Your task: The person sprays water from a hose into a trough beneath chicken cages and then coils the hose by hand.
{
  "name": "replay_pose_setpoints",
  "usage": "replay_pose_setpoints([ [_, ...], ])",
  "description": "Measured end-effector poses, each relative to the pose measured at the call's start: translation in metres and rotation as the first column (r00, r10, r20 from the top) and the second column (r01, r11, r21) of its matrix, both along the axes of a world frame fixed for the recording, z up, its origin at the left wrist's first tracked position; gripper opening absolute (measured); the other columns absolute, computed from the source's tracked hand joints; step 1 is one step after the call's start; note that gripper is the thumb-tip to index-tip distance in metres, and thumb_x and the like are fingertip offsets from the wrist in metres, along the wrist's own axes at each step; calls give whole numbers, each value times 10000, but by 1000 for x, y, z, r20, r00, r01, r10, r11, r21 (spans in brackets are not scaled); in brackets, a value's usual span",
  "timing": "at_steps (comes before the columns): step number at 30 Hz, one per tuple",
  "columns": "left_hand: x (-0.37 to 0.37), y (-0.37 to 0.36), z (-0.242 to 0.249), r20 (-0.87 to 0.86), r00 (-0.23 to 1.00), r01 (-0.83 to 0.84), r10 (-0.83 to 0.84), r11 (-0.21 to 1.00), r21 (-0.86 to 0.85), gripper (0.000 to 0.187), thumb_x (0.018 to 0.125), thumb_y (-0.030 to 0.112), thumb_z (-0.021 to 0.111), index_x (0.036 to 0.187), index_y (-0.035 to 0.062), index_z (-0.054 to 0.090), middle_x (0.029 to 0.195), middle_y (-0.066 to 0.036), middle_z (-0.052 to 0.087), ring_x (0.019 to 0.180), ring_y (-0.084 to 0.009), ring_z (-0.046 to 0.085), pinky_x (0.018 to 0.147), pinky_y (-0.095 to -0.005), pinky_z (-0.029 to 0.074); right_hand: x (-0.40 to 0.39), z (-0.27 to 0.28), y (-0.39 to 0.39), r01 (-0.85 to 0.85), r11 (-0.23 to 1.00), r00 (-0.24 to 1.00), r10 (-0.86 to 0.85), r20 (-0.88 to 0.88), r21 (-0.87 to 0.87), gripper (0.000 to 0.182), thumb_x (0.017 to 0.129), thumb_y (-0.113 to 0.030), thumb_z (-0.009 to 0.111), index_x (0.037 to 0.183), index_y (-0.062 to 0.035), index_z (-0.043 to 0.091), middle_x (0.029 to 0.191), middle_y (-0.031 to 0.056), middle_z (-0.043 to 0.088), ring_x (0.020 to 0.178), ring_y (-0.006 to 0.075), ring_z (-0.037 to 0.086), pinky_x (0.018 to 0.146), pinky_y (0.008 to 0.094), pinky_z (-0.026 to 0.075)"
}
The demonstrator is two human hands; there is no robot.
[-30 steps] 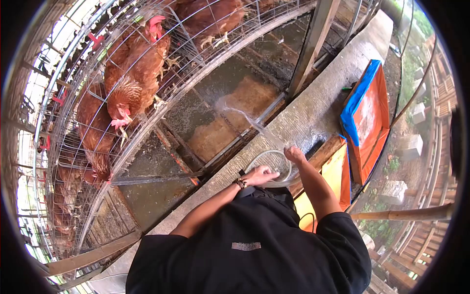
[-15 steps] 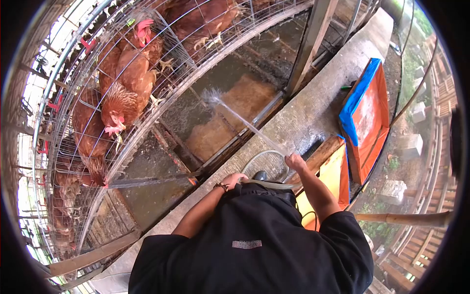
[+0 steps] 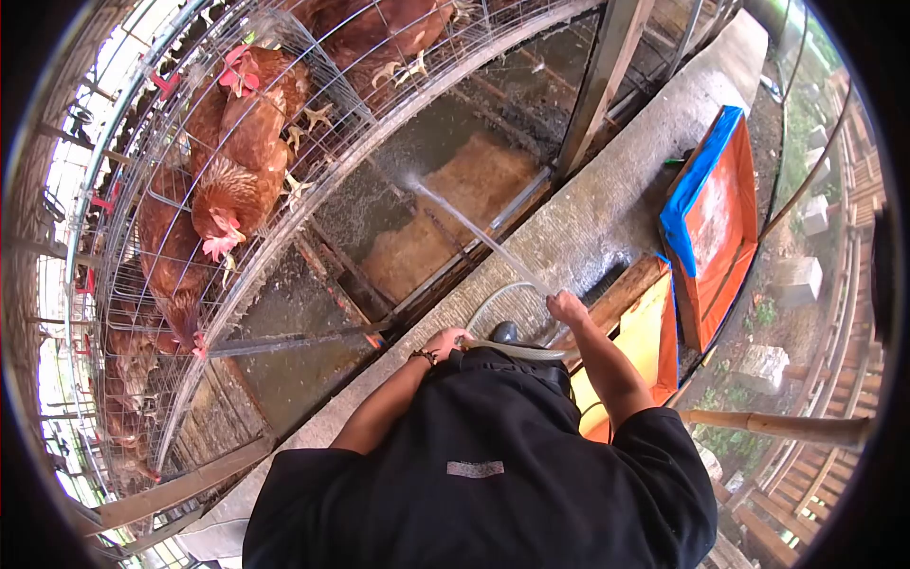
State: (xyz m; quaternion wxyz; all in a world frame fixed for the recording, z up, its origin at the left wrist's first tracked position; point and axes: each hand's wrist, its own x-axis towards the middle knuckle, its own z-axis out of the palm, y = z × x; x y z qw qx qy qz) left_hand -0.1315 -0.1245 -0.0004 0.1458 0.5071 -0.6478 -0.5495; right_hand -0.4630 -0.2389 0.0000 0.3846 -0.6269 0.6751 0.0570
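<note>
My right hand (image 3: pixel 567 308) is closed round the end of a pale hose, and a jet of water (image 3: pixel 474 232) shoots from it up and to the left. The jet lands beside a brown patch (image 3: pixel 455 209) on the wet floor under the cages. Near my waist, my left hand (image 3: pixel 447 343) is wrapped round another stretch of the hose (image 3: pixel 519 352), which loops between the two hands. A dark boot tip (image 3: pixel 505 332) shows just beyond the hose.
Brown hens (image 3: pixel 242 161) stand in curved wire cages (image 3: pixel 327 180) at the upper left. A wooden post (image 3: pixel 604 85) rises beside the concrete walkway (image 3: pixel 607 204). Orange and blue trays (image 3: pixel 728 237) lie to the right, near a bamboo pole (image 3: pixel 777 425).
The water jet's landing point has shifted slightly left and its splash looks smaller. The hens' heads have moved a little. Both hands keep their hold on the hose.
</note>
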Motion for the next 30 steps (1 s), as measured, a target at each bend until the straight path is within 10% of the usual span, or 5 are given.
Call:
replay_pose_setpoints([
  [30,4,3,-15,31,997,-71,67,991,117,264,665,80,704,922,66,645,927,-97,655,885,-213,619,787,-316,477,19,21,-9,-10,1000,1000,10,9,10,475,832,-395,424,937,18,633,966,272,598,950,415,572,847,455,448],
])
